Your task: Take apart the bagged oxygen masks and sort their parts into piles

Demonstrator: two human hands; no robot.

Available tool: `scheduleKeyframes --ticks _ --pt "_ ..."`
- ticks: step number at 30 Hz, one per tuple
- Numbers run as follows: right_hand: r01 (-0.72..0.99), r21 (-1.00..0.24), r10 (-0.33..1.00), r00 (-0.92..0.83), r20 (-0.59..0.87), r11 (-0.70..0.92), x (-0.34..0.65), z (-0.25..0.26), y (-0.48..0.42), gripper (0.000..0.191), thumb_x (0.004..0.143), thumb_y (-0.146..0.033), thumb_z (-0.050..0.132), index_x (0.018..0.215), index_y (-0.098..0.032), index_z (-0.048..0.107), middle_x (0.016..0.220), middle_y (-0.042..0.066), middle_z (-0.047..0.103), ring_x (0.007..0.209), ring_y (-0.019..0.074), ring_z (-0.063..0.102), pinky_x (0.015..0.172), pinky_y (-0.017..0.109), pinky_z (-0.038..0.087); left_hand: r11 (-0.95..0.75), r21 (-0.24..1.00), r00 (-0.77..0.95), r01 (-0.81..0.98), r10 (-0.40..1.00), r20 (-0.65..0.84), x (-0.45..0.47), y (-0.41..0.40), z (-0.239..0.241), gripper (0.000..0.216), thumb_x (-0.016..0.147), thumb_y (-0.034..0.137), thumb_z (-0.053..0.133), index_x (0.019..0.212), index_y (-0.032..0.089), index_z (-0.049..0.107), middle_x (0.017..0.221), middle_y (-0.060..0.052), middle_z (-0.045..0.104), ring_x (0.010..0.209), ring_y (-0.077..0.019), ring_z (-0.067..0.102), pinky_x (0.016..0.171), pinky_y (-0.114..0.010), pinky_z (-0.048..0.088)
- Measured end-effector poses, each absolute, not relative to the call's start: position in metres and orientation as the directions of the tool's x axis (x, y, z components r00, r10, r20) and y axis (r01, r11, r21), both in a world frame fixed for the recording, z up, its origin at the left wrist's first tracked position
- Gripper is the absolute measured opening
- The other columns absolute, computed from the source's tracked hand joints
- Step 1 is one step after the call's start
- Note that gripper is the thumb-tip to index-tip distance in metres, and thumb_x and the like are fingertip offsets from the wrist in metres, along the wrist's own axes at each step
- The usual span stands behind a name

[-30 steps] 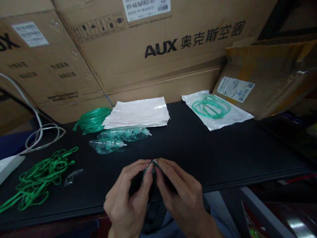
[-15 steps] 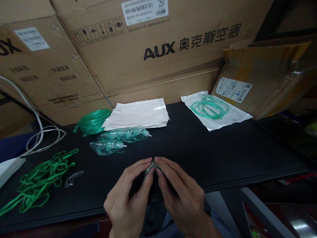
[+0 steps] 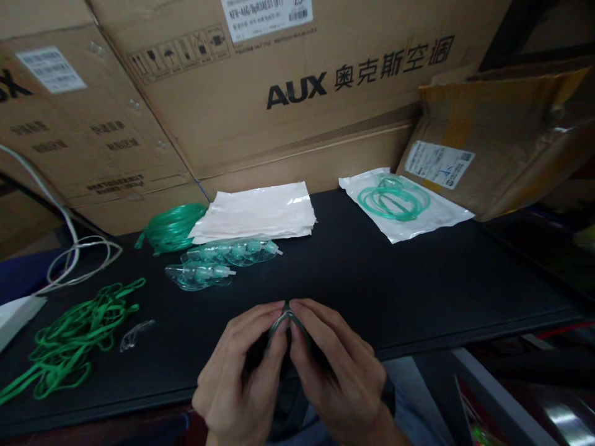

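Observation:
Close to the table's front edge, my left hand (image 3: pixel 244 368) and my right hand (image 3: pixel 335 365) meet, fingertips almost touching. Both pinch a clear, greenish oxygen mask (image 3: pixel 289 314) between thumbs and fingers. Only its bent, peaked rim shows; my fingers cover most of it. Beyond my hands, more clear green oxygen masks (image 3: pixel 232 251) lie nested in a row, with a smaller nested group (image 3: pixel 199 276) in front. To the left are a tangle of green elastic straps (image 3: pixel 86 334) and a few small clear pieces (image 3: pixel 134 335).
Behind the masks lie a stack of white pouches (image 3: pixel 255 212) and coiled green tubing (image 3: pixel 173 228). On the right, a white pouch (image 3: pixel 400 232) bears another tubing coil (image 3: pixel 395 198). Large cartons (image 3: pixel 297 136) wall off the back; an opened carton (image 3: pixel 493 136) stands right. A white cable (image 3: pixel 69 229) loops left.
My hands have shifted very slightly and still pinch the mask's rim, which now looks a little more rounded. The camera view has tilted a little; the table items stay put.

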State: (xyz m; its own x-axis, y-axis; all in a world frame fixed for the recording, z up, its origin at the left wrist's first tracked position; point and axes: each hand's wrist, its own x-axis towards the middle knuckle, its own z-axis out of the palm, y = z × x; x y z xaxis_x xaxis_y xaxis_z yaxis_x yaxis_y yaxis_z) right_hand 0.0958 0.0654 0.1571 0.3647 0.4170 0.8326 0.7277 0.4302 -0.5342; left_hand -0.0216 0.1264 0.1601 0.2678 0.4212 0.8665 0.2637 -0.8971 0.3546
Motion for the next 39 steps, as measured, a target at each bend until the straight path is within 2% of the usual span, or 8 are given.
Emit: scheduleKeyframes --ticks 8,14,17,23,28,31,37,39 --pt "0.720 -0.556 0.412 0.396 0.821 0.416 0.092 0.156 0.064 0.028 0.091 -0.002 0.062 0.110 -0.020 0.070 0.095 0.008 0.080 0.082 0.0178 0.079 0.074 0.026 0.067 -0.906 0.349 0.267 0.241 0.407 0.873 -0.020 0.123 0.160 0.023 0.085 0.000 0.076 0.100 0.015 0.070 0.102 -0.005 0.079 0.090 -0.0194 0.076 0.078 -0.032 0.065" --pt "0.730 -0.537 0.421 0.367 0.830 0.423 0.093 0.153 0.063 0.025 0.091 -0.003 0.063 0.109 -0.019 0.070 0.093 0.008 0.080 0.080 0.0170 0.079 0.075 0.025 0.067 -0.928 0.252 0.303 0.275 0.332 0.893 -0.024 0.125 0.162 0.022 0.087 0.003 0.074 0.103 0.018 0.072 0.102 -0.004 0.080 0.089 -0.0196 0.077 0.072 -0.031 0.067" --pt "0.727 -0.537 0.423 0.364 0.830 0.429 0.095 0.153 0.062 0.023 0.092 -0.003 0.063 0.108 -0.018 0.071 0.091 0.007 0.079 0.078 0.0160 0.078 0.073 0.023 0.066 -0.940 0.205 0.331 0.272 0.292 0.897 -0.026 0.127 0.161 0.025 0.086 0.001 0.075 0.105 0.017 0.072 0.104 -0.005 0.080 0.093 -0.0203 0.076 0.075 -0.032 0.066" --pt "0.720 -0.555 0.438 0.375 0.817 0.417 0.096 0.153 0.061 0.024 0.092 -0.003 0.061 0.107 -0.019 0.070 0.093 0.007 0.079 0.080 0.0162 0.078 0.074 0.023 0.066 -0.926 0.298 0.344 0.232 0.365 0.865 -0.025 0.128 0.162 0.023 0.088 0.003 0.073 0.107 0.016 0.070 0.103 -0.006 0.080 0.094 -0.0201 0.077 0.082 -0.033 0.065" --pt "0.735 -0.532 0.410 0.369 0.834 0.420 0.096 0.149 0.061 0.026 0.090 -0.002 0.061 0.107 -0.020 0.070 0.092 0.006 0.080 0.079 0.0173 0.079 0.076 0.023 0.066 -0.931 0.256 0.367 0.261 0.341 0.865 -0.021 0.126 0.171 0.020 0.092 0.005 0.068 0.108 0.017 0.072 0.099 -0.006 0.082 0.087 -0.0195 0.079 0.080 -0.031 0.065" --pt "0.749 -0.518 0.408 0.356 0.841 0.413 0.097 0.149 0.061 0.026 0.090 0.000 0.061 0.106 -0.019 0.070 0.092 0.005 0.079 0.078 0.0155 0.079 0.078 0.020 0.064 -0.923 0.292 0.348 0.249 0.367 0.863 -0.019 0.124 0.177 0.017 0.094 0.007 0.066 0.105 0.019 0.071 0.093 -0.004 0.082 0.079 -0.0179 0.078 0.075 -0.030 0.066" --pt "0.717 -0.527 0.531 0.256 0.808 0.457 0.110 0.148 0.066 0.017 0.095 -0.011 0.059 0.104 -0.021 0.070 0.095 0.006 0.079 0.083 0.0171 0.080 0.079 0.018 0.063 -0.893 0.373 0.264 0.251 0.434 0.862 -0.013 0.124 0.178 0.018 0.094 0.007 0.066 0.103 0.022 0.072 0.094 -0.003 0.082 0.080 -0.0166 0.076 0.075 -0.031 0.065" --pt "0.706 -0.545 0.591 0.221 0.776 0.452 0.119 0.146 0.069 0.016 0.096 -0.017 0.060 0.104 -0.022 0.072 0.097 0.005 0.081 0.083 0.0186 0.081 0.077 0.018 0.064 -0.884 0.373 0.262 0.281 0.445 0.857 -0.013 0.124 0.179 0.020 0.092 0.011 0.069 0.109 0.023 0.072 0.101 -0.004 0.081 0.086 -0.0183 0.075 0.078 -0.032 0.065"
